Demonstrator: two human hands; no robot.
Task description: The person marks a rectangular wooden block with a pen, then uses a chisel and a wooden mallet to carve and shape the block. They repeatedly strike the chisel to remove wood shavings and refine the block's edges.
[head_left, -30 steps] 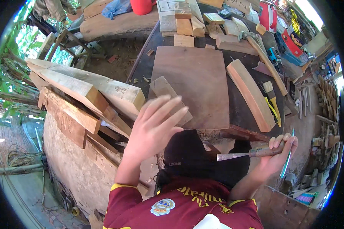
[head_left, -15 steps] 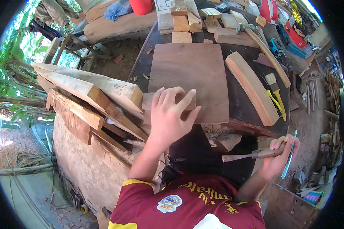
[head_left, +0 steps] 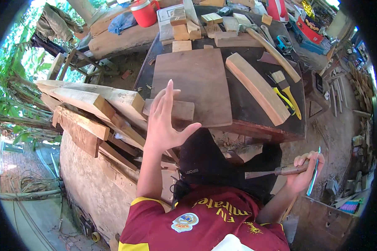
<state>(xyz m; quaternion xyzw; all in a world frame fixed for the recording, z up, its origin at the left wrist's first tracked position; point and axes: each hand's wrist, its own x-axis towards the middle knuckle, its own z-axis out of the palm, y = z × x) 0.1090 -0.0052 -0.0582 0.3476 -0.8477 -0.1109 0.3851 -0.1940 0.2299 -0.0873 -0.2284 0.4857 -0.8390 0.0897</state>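
My left hand (head_left: 162, 121) is raised with its fingers stretched and thumb out, holding nothing, above the near left corner of a flat brown board (head_left: 192, 77). Right beside it, a small wooden block (head_left: 182, 111) lies along the board's near edge, partly covered by that hand. Over to the lower right, my right hand (head_left: 302, 169) is wrapped round the wooden handle of a chisel (head_left: 290, 169), whose flat blade points left over my legs. A slim blue pen (head_left: 313, 178) is tucked in the same hand, standing nearly upright.
On the dark table (head_left: 249, 106), a curved wooden piece (head_left: 257, 88), a paintbrush (head_left: 286, 90) and yellow-handled pliers (head_left: 285, 101) lie right of the board. Wood offcuts and a hammer (head_left: 274, 54) are farther back. Long timber beams (head_left: 92, 100) stick out at left. A red jug (head_left: 144, 13) stands behind.
My left hand has lifted off the small block and moved slightly left, fingers straightening. The block stays on the board. The view has shifted; my right hand still grips the chisel and pen.
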